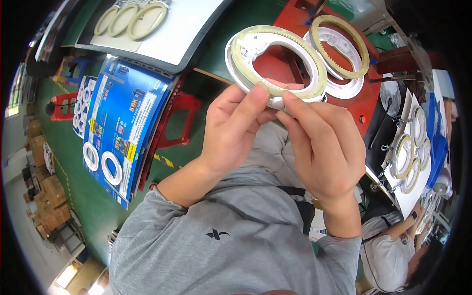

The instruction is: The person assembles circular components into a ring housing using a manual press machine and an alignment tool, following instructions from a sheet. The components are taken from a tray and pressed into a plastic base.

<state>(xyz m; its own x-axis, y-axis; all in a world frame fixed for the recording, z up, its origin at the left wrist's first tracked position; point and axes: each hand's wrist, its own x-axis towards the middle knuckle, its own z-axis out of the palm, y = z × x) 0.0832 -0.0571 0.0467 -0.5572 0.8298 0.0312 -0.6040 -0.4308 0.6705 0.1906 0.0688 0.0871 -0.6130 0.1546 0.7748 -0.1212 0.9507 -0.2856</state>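
Up in front of me, both hands hold a white plastic ring (pixel 229 55) with a cream toothed ring seated on its upper face. My left hand (pixel 235 123) grips its near left edge, the thumb lying on top. The fingers of my right hand (pixel 324 142) pinch the near rim a little to the right; whether they hold some small part there is hidden. Just beyond, a second cream toothed ring (pixel 365 49) rests on a white ring (pixel 346 91) on the red fixture (pixel 290 17).
On the left, two white rings (pixel 112 168) lie on a blue printed board (pixel 118 113). Several cream rings (pixel 147 21) lie on a white-topped table (pixel 191 24) at the far left. A red stool (pixel 184 115) stands below. At right, another person (pixel 388 250) sits by a white board (pixel 410 194) with rings.
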